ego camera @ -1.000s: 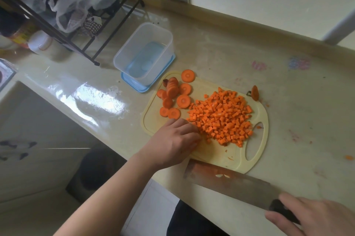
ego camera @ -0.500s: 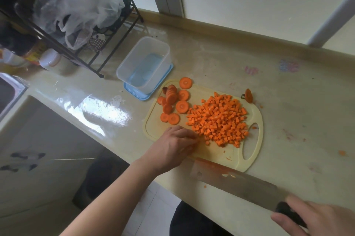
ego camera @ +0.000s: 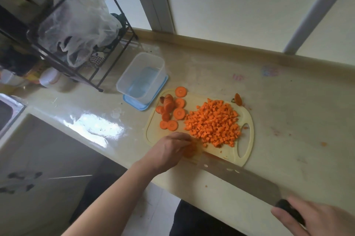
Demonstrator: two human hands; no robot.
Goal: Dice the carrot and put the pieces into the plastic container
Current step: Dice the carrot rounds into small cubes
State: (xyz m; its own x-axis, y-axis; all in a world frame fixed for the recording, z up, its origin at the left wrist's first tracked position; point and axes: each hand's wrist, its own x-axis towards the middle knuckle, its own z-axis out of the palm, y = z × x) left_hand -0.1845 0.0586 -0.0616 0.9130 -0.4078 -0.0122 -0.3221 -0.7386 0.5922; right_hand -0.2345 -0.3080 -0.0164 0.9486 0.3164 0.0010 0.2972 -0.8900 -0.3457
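**A home kitchen counter by a window**

This is a domestic kitchen. A glossy beige countertop (ego camera: 288, 120) runs below a window frame (ego camera: 153, 5) at 12 o'clock. At 9 o'clock the edge of a steel sink (ego camera: 7, 110) shows. A black wire rack (ego camera: 80, 74) at 10 o'clock holds a plastic bag (ego camera: 76, 28) and jars. Near the centre lie a cutting board (ego camera: 247, 151) with diced carrot (ego camera: 213, 124) and a plastic container (ego camera: 142, 78).

Diced carrot (ego camera: 213, 123) on cutting board (ego camera: 247, 151) — container (ego camera: 141, 78) (on lid) behind-left.
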